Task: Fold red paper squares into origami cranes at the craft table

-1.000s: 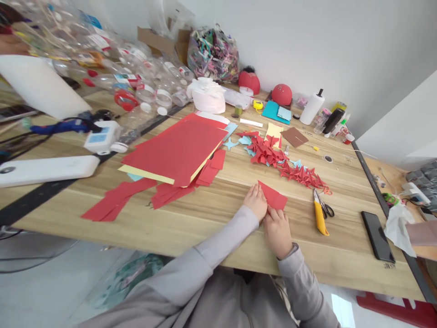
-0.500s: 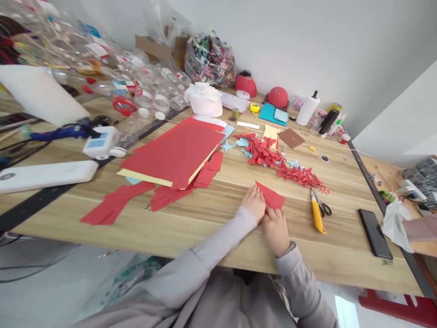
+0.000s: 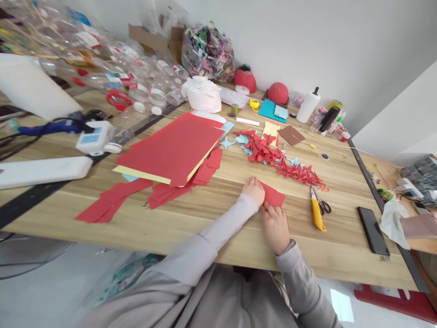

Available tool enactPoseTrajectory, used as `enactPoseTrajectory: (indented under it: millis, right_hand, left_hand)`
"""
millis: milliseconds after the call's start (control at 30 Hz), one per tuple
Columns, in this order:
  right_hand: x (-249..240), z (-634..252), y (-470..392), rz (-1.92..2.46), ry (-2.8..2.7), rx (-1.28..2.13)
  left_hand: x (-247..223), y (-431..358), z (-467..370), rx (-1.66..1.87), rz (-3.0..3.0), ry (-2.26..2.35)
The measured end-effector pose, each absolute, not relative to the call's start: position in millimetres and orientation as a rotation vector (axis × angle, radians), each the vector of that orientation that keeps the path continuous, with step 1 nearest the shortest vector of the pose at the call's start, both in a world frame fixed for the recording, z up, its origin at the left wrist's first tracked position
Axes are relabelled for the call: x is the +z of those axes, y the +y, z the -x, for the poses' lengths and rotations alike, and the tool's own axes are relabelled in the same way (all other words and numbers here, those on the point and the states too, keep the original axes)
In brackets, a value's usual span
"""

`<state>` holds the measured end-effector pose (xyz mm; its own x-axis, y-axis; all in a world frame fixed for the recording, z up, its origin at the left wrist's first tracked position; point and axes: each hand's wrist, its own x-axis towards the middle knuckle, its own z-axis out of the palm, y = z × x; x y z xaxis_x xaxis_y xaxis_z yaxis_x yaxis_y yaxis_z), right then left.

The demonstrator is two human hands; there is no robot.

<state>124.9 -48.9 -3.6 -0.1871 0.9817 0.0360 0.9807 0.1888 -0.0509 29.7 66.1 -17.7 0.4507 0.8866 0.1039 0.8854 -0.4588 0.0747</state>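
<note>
A red piece of paper (image 3: 273, 195), apparently folded, lies on the wooden table between my hands. At its left end, my left hand (image 3: 254, 191) presses on it with the fingers bent together. My right hand (image 3: 275, 226) pinches its near edge, the fingers closed and almost touching my left hand. Part of the paper is hidden under the fingers. Beyond it lie folded red paper stars (image 3: 297, 173) in a row and a looser heap of red folded paper (image 3: 262, 148). Yellow-handled scissors (image 3: 317, 212) lie to the right of my right hand.
A stack of red sheets (image 3: 174, 146) and several red strips (image 3: 109, 200) lie to the left. A black phone (image 3: 373, 231) rests near the right edge. Plastic bottles (image 3: 136, 77) crowd the far left. A person's pink sleeve (image 3: 419, 226) appears at the far right.
The view has shifted slightly. Both hands stay on the red paper, with the fingers of my left hand a little further over its left end.
</note>
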Motion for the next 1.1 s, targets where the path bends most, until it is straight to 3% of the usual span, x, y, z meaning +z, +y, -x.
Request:
enactPoseTrajectory:
  millis: [400, 1100]
  right_hand:
    - [4.0, -112.4, 2.2, 2.130, -2.378, -0.037]
    - [15.3, -95.0, 56.4, 2.343, -2.349, 0.096]
  left_hand:
    - [-27.9, 81.1, 3.5, 0.333, -2.704, 1.366]
    - [-51.4, 83.2, 9.5, 0.963, -2.514, 1.353]
